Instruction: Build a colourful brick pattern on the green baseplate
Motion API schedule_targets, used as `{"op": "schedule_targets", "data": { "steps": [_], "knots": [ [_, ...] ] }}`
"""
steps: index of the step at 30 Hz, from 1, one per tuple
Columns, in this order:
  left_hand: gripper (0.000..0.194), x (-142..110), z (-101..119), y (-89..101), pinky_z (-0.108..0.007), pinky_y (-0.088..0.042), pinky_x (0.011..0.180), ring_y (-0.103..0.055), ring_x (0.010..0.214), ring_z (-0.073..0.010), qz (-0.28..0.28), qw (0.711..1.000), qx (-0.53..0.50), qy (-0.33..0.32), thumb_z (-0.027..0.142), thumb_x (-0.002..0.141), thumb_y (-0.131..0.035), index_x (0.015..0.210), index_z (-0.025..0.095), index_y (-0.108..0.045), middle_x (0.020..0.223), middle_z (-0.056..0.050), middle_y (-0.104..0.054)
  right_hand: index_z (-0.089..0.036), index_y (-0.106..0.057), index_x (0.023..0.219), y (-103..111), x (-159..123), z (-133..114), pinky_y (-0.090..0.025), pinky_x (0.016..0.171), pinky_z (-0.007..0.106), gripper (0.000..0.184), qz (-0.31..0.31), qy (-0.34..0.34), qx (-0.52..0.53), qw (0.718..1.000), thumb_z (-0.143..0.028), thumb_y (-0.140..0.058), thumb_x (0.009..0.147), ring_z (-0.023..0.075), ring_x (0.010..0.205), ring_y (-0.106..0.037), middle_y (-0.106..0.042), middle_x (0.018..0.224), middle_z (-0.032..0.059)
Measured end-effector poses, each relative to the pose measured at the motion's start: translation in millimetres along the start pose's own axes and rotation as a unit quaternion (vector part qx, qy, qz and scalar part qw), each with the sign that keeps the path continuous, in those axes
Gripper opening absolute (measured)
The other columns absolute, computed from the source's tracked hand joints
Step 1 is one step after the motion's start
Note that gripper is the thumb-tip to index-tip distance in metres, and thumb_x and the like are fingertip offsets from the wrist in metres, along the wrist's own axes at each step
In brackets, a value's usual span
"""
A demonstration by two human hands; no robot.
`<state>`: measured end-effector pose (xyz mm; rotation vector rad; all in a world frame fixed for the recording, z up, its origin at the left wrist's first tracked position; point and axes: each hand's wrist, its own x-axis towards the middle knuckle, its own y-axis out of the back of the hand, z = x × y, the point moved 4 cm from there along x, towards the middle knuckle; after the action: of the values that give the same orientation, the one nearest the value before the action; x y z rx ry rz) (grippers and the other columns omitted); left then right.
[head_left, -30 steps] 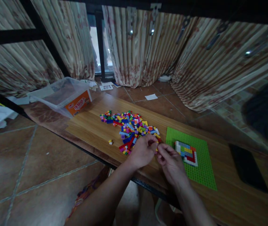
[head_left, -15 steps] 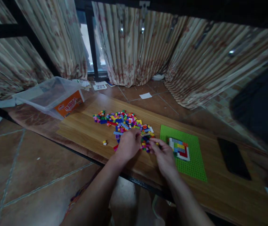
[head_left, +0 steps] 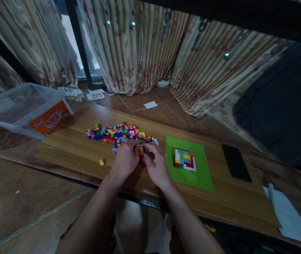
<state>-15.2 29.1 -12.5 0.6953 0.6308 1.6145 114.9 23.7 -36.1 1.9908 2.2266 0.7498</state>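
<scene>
A heap of small coloured bricks (head_left: 115, 131) lies on the wooden table (head_left: 81, 148). My left hand (head_left: 125, 159) rests palm down on the near edge of the heap, fingers curled among the bricks. My right hand (head_left: 157, 165) lies beside it, fingers bent into the same bricks; whether either hand holds a brick is hidden. To the right sits a green baseplate (head_left: 192, 176) with a small flat build of white, red, yellow and blue bricks (head_left: 184, 159). One loose yellow-and-white brick (head_left: 102, 162) lies apart at the left.
A clear plastic tub with an orange label (head_left: 27, 109) stands at the table's left end. A black phone (head_left: 236, 162) lies right of the baseplate, white paper (head_left: 289, 217) at the right corner. Curtains hang behind; tiled floor lies below.
Both hands moved from pinching together near the baseplate into the brick heap. The view has shifted, so everything sits further left in the picture.
</scene>
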Motion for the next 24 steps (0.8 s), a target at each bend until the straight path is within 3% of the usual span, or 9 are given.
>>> {"op": "schedule_targets", "data": {
  "steps": [4, 9, 11, 16, 20, 24],
  "knots": [
    [0.031, 7.3, -20.7, 26.5, -0.033, -0.049, 0.088, -0.067, 0.093, -0.0229, 0.033, 0.998, -0.005, 0.053, 0.018, 0.087, -0.048, 0.107, 0.014, -0.071, 0.102, -0.012, -0.073, -0.025, -0.061, 0.118, -3.8, -0.6, 2.6, -0.038, 0.109, 0.041, 0.032, 0.002, 0.03, -0.022, 0.999, -0.022, -0.05, 0.089, 0.0215, 0.124, -0.051, -0.055, 0.13, 0.0082],
    [0.032, 13.8, -81.3, 86.7, -0.033, -0.049, 0.081, -0.067, 0.09, -0.0242, 0.143, 0.969, 0.05, 0.195, 0.021, 0.084, -0.05, 0.107, 0.014, -0.072, 0.099, -0.012, -0.074, -0.025, -0.06, 0.121, -5.1, -2.5, 4.5, -0.035, 0.11, 0.046, 0.032, -0.006, 0.057, -0.038, 0.998, -0.028, -0.052, 0.09, 0.0237, 0.127, -0.048, -0.053, 0.134, 0.0091],
    [0.033, 12.7, -98.7, 99.9, -0.032, -0.049, 0.081, -0.067, 0.092, -0.0248, 0.151, 0.959, 0.065, 0.232, 0.02, 0.081, -0.052, 0.107, 0.014, -0.072, 0.102, -0.012, -0.073, -0.026, -0.061, 0.12, -4.2, -2.9, 4.0, -0.035, 0.11, 0.047, 0.031, -0.005, 0.061, -0.037, 0.997, -0.028, -0.052, 0.09, 0.0239, 0.127, -0.049, -0.054, 0.134, 0.0089],
    [0.039, 15.9, -106.2, 88.1, -0.033, -0.049, 0.081, -0.066, 0.094, -0.0262, 0.096, 0.968, 0.11, 0.202, 0.02, 0.077, -0.055, 0.113, 0.02, -0.071, 0.104, -0.01, -0.072, -0.026, -0.065, 0.113, -0.7, -5.0, 5.8, -0.04, 0.106, 0.047, 0.026, 0.014, 0.051, -0.013, 0.999, -0.029, -0.054, 0.09, 0.0237, 0.12, -0.054, -0.059, 0.128, 0.0083],
    [0.039, 21.2, -104.9, 72.5, -0.035, -0.049, 0.083, -0.065, 0.101, -0.0285, 0.09, 0.964, 0.162, 0.189, 0.023, 0.078, -0.056, 0.114, 0.023, -0.07, 0.106, -0.012, -0.07, -0.026, -0.068, 0.105, 2.3, -7.4, 8.0, -0.047, 0.097, 0.044, 0.021, 0.035, 0.031, 0.023, 0.999, -0.03, -0.055, 0.089, 0.0235, 0.113, -0.058, -0.061, 0.122, 0.0082],
    [0.03, 22.1, -107.3, 74.0, -0.035, -0.049, 0.084, -0.065, 0.1, -0.0283, 0.091, 0.959, 0.18, 0.199, 0.026, 0.08, -0.055, 0.104, 0.021, -0.072, 0.106, -0.013, -0.069, -0.024, -0.07, 0.099, 7.5, -7.9, 5.0, -0.049, 0.092, 0.041, 0.018, 0.065, 0.024, 0.045, 0.997, -0.03, -0.056, 0.089, 0.0223, 0.109, -0.06, -0.063, 0.116, 0.0078]
  ]
}}
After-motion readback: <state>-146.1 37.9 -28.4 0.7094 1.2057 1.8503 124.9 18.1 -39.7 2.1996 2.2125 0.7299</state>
